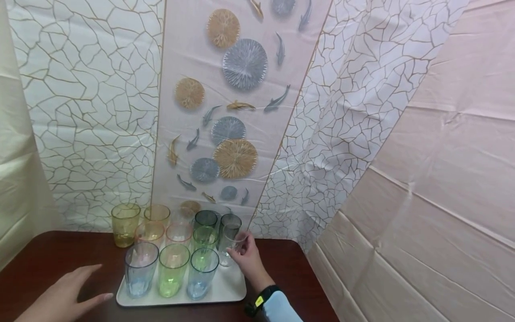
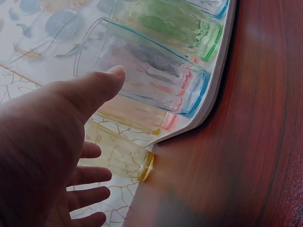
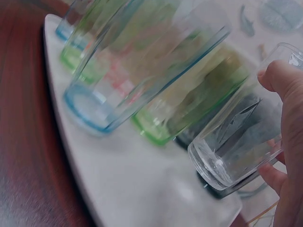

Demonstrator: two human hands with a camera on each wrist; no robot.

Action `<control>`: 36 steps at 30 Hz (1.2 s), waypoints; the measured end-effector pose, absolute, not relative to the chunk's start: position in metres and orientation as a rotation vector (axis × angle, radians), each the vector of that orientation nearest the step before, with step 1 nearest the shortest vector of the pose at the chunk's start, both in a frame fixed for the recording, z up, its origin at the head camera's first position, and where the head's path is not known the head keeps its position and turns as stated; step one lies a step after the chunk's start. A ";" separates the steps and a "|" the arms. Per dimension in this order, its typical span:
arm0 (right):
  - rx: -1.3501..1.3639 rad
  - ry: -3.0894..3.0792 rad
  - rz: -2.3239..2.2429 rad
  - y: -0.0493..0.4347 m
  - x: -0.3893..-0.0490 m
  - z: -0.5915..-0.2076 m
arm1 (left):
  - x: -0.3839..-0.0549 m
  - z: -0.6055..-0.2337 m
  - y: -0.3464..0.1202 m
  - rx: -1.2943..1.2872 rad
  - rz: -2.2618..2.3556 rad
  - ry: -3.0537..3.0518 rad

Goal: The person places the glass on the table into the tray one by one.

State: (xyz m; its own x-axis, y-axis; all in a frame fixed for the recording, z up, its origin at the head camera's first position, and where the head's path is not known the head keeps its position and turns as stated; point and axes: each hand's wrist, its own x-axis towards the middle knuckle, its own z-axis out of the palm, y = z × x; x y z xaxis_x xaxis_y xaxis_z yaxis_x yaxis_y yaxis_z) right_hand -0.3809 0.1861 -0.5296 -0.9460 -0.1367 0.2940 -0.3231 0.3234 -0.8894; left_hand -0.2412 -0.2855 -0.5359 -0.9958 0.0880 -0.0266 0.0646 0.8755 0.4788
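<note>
My right hand (image 1: 251, 261) grips a clear glass (image 3: 232, 146) between thumb and fingers, at the right end of a white tray (image 1: 227, 290). In the right wrist view, the glass leans, its base close over the tray and in front of a dark grey glass. My left hand (image 1: 64, 293) hovers left of the tray with thumb and fingers spread, holding nothing. Nearest to it is a blue-tinted glass (image 2: 147, 71) at the tray's front left corner; the thumb overlaps this glass in the left wrist view.
Along the tray's front stand a green glass (image 1: 173, 270) and another blue glass (image 1: 202, 273). Pink, green, amber and dark glasses crowd behind them. A yellow glass (image 1: 125, 226) stands on the brown table (image 1: 96, 250) beside the tray. Patterned cloth (image 1: 96, 112) hangs behind.
</note>
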 end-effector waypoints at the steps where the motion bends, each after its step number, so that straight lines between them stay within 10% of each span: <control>1: 0.420 -2.429 1.678 0.186 -0.381 -0.533 | -0.241 -0.536 -0.285 0.109 0.763 2.978; 36: 0.305 -2.487 1.549 0.213 -0.344 -0.541 | -0.232 -0.535 -0.283 0.225 0.801 3.053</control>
State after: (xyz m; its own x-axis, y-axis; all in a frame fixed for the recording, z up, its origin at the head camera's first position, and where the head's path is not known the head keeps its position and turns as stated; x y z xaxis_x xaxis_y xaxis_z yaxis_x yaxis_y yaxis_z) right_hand -0.3442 0.2127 -0.5408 -0.9596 -0.0709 0.2722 -0.2756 0.4310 -0.8592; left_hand -0.2319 -0.2828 -0.5351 -0.9896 0.1312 0.0584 0.1430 0.8617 0.4869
